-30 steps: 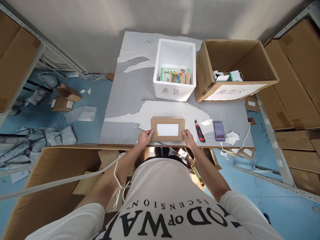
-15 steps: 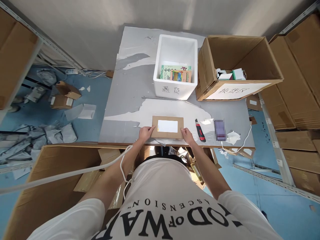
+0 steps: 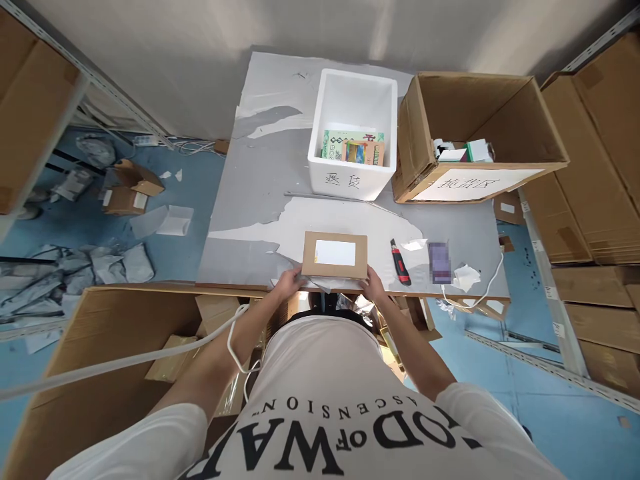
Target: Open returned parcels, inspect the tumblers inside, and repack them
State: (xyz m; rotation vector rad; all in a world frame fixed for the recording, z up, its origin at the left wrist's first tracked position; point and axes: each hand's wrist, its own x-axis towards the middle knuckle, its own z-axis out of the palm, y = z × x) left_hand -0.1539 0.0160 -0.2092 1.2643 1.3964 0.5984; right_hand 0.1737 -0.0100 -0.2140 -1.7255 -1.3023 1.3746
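A flat brown cardboard box (image 3: 310, 257) with a white label (image 3: 335, 253) lies near the table's front edge. My left hand (image 3: 289, 283) grips it at the near left corner. At the near right corner, my right hand (image 3: 373, 285) holds it too; the fingertips of both hands are partly hidden by the box. Crumpled pale sheeting (image 3: 325, 283) shows beneath the near side. To the right lie a red and black utility knife (image 3: 400, 262) and a phone (image 3: 440, 262) with a white cable.
A white foam bin (image 3: 350, 180) with printed booklets stands on the grey table (image 3: 260, 167). Right of it is a large open carton (image 3: 410, 147) holding small packages. Paper scraps (image 3: 467, 277) lie by the phone. A big open carton (image 3: 75, 347) stands below on the left.
Both hands have slid toward me along the box's sides to its near corners. The near side of the box now shows more, as if slightly raised.
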